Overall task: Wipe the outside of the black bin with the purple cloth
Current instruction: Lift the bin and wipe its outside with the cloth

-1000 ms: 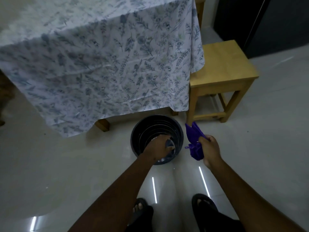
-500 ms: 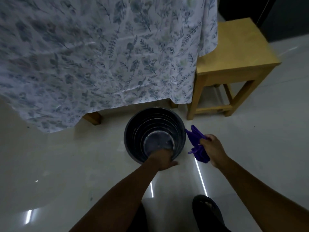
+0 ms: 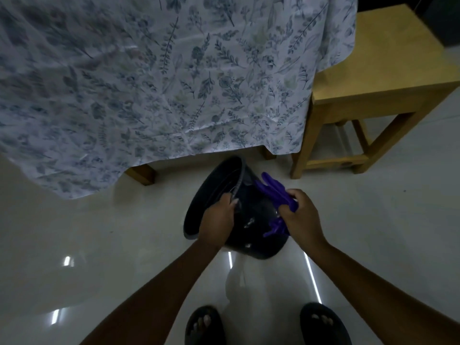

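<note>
The black bin (image 3: pixel 251 227) is tipped on its side, lifted off the pale floor, its open mouth facing left and its base toward me. My left hand (image 3: pixel 219 217) grips the bin's rim, fingers curled over the edge. My right hand (image 3: pixel 302 215) holds the bunched purple cloth (image 3: pixel 276 195) pressed against the bin's outer wall on the right side. Part of the cloth hangs below my fingers.
A table with a hanging floral tablecloth (image 3: pixel 159 78) fills the top of the view just behind the bin. A wooden stool (image 3: pixel 368 78) stands to the right. My two sandalled feet (image 3: pixel 266 324) are on the glossy tiled floor (image 3: pixel 87 245) below.
The bin stood upright on the floor with my left hand at its rim; now it is tilted and raised, and my right hand has brought the cloth onto its outer wall.
</note>
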A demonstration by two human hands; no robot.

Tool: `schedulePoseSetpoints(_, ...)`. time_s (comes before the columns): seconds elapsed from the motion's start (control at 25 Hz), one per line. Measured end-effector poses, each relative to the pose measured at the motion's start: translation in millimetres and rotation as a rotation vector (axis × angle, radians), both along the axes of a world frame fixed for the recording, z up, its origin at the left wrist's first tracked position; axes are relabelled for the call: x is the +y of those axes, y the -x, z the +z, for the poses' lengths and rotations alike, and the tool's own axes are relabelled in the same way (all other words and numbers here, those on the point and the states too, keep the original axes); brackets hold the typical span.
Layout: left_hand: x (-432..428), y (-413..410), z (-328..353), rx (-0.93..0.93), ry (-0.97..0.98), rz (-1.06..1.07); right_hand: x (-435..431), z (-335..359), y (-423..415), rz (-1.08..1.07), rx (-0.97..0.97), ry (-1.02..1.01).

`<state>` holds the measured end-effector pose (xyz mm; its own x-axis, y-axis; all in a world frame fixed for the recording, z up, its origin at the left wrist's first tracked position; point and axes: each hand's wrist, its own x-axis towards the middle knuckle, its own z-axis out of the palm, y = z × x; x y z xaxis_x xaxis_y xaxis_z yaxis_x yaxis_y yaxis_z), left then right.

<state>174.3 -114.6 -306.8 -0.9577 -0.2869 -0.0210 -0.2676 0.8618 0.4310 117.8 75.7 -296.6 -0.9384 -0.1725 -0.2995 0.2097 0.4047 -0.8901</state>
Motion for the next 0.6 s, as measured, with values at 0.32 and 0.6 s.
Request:
schedulePoseSetpoints(0.32, -9, -19, -50, -0.024, -0.324, 0.200, -8, -81, -32, 0.519, 0.356, -0.785)
schedulePoseSetpoints(0.6, -15, -29, -64, -0.033, -0.322, 0.191, 6, -122, -3, 0.388, 0.200, -0.550)
